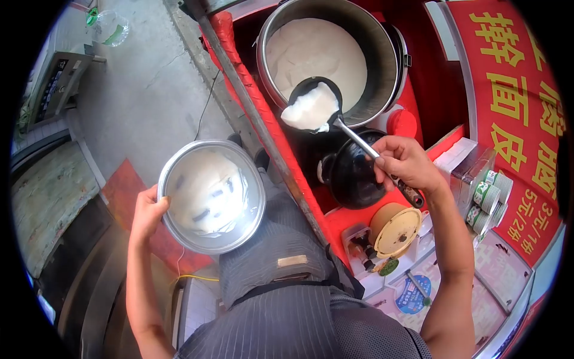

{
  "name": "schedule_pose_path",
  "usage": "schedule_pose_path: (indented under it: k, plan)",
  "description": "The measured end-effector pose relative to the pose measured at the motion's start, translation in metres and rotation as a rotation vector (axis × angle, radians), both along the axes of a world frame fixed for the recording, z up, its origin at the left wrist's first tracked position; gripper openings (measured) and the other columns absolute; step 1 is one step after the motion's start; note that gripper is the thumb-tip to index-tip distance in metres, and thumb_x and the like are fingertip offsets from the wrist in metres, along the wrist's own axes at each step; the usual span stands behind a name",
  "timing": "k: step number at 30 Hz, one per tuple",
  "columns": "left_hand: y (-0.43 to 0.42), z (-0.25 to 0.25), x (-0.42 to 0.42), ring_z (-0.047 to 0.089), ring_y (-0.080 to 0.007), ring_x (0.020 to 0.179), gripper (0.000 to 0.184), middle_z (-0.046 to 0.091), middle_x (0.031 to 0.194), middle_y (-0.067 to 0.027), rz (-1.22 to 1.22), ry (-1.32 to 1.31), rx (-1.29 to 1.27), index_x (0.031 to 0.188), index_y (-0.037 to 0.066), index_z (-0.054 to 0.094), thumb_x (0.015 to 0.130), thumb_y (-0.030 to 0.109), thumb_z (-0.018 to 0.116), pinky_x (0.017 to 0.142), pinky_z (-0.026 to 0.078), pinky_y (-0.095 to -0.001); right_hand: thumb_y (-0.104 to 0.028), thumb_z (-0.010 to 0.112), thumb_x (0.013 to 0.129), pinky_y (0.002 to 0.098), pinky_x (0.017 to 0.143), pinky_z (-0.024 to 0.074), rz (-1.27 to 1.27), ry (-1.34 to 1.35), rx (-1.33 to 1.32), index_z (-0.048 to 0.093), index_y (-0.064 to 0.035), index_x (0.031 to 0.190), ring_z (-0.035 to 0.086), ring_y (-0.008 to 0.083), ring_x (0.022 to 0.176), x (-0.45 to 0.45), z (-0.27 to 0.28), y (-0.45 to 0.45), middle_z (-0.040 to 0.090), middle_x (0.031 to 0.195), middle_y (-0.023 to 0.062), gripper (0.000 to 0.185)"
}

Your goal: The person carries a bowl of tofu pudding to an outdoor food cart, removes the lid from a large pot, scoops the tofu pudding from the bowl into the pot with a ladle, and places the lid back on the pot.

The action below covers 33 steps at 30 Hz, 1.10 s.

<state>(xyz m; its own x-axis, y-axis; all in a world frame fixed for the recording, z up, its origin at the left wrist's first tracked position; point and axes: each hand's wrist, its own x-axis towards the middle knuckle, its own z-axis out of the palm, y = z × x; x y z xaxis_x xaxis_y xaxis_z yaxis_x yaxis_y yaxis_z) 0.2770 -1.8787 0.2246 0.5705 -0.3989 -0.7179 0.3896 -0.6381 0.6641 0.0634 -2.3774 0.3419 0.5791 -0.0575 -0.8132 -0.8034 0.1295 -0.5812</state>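
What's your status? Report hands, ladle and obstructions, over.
Left hand gripping metal bowl, whitish contents inside. Right hand holding ladle, loaded with soft white food, at near rim of pot. Red-wrapped cart edge between ladle and metal bowl.

The round silver metal bowl (251, 221) is left of and nearer than the deep round metal pot (382, 66). Over the pot's near rim, soft white curd (314, 109) lies in the black-headed, metal-handled ladle (357, 139). The round black vessel (357, 179) sits between the pot and the round beige tub (397, 230).

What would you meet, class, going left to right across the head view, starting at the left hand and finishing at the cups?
Left hand → bowl → ladle head → right hand → cups
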Motion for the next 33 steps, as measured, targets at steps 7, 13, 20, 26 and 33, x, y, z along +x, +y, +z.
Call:
schedule_pose_path:
  k: [7,13,20,26,33]
  plan:
    - [0.004,-0.01,0.001,0.049,-0.0045,0.055,0.02,0.058,0.067,0.0034,0.079,0.025,0.04,0.092,-0.001,0.071,0.084,0.01,0.056,0.048,0.037,-0.0227,-0.011,0.055,0.098,0.0231,0.048,0.0488,-0.073,0.098,-0.293,0.06,0.0033,0.102,0.061,0.0101,0.055,0.01,-0.063,-0.059,0.064,0.072,0.007,0.016]
    - [0.004,-0.008,0.003,0.049,-0.0047,0.054,0.018,0.058,0.068,0.0029,0.134,0.036,0.056,0.091,-0.001,0.07,0.086,0.01,0.057,0.046,0.037,-0.0227,-0.004,0.053,0.093,0.0299,0.045,0.0531,-0.193,0.18,-0.276,0.058,0.0074,0.09,0.064,0.0174,0.054,0.035,-0.123,-0.059,0.064,0.071,0.0137,0.013]
    - [0.006,-0.012,0.004,0.047,-0.0047,0.053,0.017,0.057,0.068,0.0036,0.12,-0.007,0.026,0.089,-0.001,0.069,0.086,0.01,0.057,0.046,0.036,-0.0229,-0.001,0.053,0.085,0.0377,0.048,0.0545,-0.004,0.2,-0.593,0.06,0.0133,0.082,0.067,0.0251,0.053,0.052,-0.13,-0.044,0.067,0.073,0.0226,0.017]
    - [-0.014,0.002,0.004,0.047,-0.0046,0.053,0.018,0.057,0.067,0.0032,0.118,-0.02,0.008,0.089,-0.001,0.07,0.085,0.013,0.058,0.047,0.035,-0.0227,-0.008,0.054,0.085,0.0433,0.065,0.0554,0.266,0.113,-1.173,0.061,0.0105,0.097,0.071,0.0317,0.067,0.024,-0.109,-0.039,0.07,0.081,0.0246,0.023]
    - [-0.031,0.017,0.018,0.05,-0.0072,0.053,0.023,0.059,0.066,0.0008,0.045,0.046,0.074,0.088,-0.002,0.071,0.08,0.015,0.058,0.047,0.039,-0.0254,-0.001,0.056,0.092,0.028,0.062,0.0494,0.11,-0.347,-0.697,0.061,0.0036,0.112,0.062,0.0147,0.068,0.016,-0.002,0.068,0.064,0.078,0.0086,0.021]
